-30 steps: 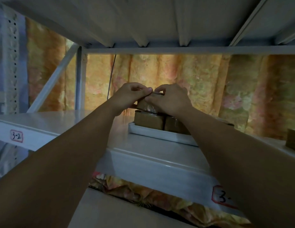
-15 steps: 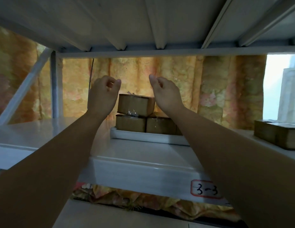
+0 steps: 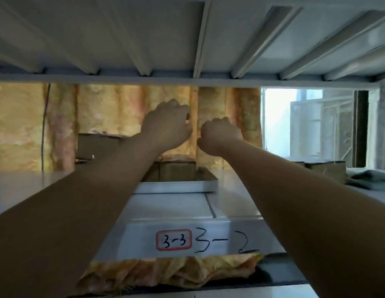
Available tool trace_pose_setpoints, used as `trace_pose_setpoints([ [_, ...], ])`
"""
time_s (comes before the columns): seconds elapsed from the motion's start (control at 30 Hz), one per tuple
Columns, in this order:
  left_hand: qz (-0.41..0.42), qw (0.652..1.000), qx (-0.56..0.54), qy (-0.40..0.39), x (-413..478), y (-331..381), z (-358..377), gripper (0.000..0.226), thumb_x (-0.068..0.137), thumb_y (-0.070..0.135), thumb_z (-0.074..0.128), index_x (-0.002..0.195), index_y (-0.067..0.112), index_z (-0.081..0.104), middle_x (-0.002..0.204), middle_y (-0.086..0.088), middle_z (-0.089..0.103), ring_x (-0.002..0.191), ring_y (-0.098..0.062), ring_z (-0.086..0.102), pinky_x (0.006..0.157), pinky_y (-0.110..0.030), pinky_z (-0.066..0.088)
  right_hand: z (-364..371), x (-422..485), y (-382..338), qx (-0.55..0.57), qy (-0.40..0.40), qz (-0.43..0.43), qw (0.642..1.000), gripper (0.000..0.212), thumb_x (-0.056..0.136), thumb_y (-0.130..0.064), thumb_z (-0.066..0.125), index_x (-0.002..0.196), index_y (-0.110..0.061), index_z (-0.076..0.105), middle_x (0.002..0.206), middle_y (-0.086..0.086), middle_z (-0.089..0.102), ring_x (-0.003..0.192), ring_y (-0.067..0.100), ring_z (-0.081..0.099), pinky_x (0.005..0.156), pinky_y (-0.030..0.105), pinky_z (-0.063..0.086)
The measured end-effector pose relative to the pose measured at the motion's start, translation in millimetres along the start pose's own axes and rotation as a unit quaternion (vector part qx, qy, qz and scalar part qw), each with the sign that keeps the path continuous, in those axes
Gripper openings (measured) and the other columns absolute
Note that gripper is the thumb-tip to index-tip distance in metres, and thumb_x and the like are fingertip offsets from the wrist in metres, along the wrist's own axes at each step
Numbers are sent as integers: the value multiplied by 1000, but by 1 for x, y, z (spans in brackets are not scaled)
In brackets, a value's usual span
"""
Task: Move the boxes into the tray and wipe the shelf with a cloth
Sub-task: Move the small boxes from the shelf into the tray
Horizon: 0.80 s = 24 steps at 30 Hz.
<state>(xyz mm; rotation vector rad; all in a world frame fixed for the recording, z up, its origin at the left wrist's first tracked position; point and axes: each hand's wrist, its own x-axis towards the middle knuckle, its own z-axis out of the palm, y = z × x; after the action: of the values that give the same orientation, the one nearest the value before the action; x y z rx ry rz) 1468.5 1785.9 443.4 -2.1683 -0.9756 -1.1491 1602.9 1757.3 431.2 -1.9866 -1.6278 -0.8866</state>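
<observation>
A white tray (image 3: pixel 176 186) rests on the white shelf (image 3: pixel 26 186), partly behind my left forearm. Brown tape-wrapped boxes (image 3: pixel 176 171) sit in the tray, and another brown box (image 3: pixel 95 145) is stacked on top at its left end. More brown boxes (image 3: pixel 324 168) stand on the shelf at the right, outside the tray. Beside them lies a grey-green cloth (image 3: pixel 370 177). My left hand (image 3: pixel 168 125) and my right hand (image 3: pixel 219 134) hover side by side above the tray's right end, fingers curled in, holding nothing.
The underside of the upper shelf (image 3: pixel 187 39) hangs low over my hands. An orange patterned curtain (image 3: pixel 112 117) backs the shelf, with a bright window (image 3: pixel 305 125) at the right. A red-bordered label (image 3: pixel 174 239) reading 3-3 is on the shelf's front edge.
Both hands let go of the top box, leaving it stacked in the tray, then moved right and curled closed. The view swung right, showing the loose boxes and cloth.
</observation>
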Motion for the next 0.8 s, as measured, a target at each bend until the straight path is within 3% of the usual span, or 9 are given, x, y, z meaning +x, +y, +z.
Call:
trace_pose_setpoints([
  [0.2,0,999,-30,-37,18,110,32,28,86,30,50,111,19,56,119,-3,52,102,-22,49,68,-32,36,4,-18,102,29,-16,43,999,18,85,-23,49,101,-17,57,105,9,58,113,30,51,75,33,39],
  [0.4,-45,993,-44,-102,42,214,75,31,87,32,50,115,18,52,112,-4,60,100,-26,55,72,-33,43,-2,-38,217,1,-9,61,998,31,87,-27,49,114,-15,58,121,11,57,123,33,43,88,38,39],
  [0.5,-103,977,-122,-143,54,254,98,24,85,34,50,101,17,55,104,-4,63,93,-25,57,71,-30,45,-3,-45,267,50,-12,100,994,37,87,-27,49,122,-18,53,127,11,54,123,33,42,92,39,39],
  [0.63,-170,960,-117,-188,63,275,122,32,84,38,50,106,15,57,98,0,54,85,-21,51,64,-27,36,5,-47,305,159,-51,141,976,48,87,-26,52,133,-23,42,136,11,46,124,34,42,95,41,40],
  [0.73,-209,944,-70,-244,61,265,133,48,81,45,50,112,8,58,108,-12,61,93,-29,57,72,-32,45,17,-48,308,186,-119,127,967,51,86,-31,51,136,-20,43,140,8,45,128,32,40,99,40,41],
  [0.8,-224,934,-63,-273,58,256,138,55,82,53,50,112,8,57,108,-11,59,91,-28,55,71,-31,41,23,-48,302,196,-132,108,966,54,86,-34,51,137,-20,43,143,7,43,131,31,39,102,42,41],
])
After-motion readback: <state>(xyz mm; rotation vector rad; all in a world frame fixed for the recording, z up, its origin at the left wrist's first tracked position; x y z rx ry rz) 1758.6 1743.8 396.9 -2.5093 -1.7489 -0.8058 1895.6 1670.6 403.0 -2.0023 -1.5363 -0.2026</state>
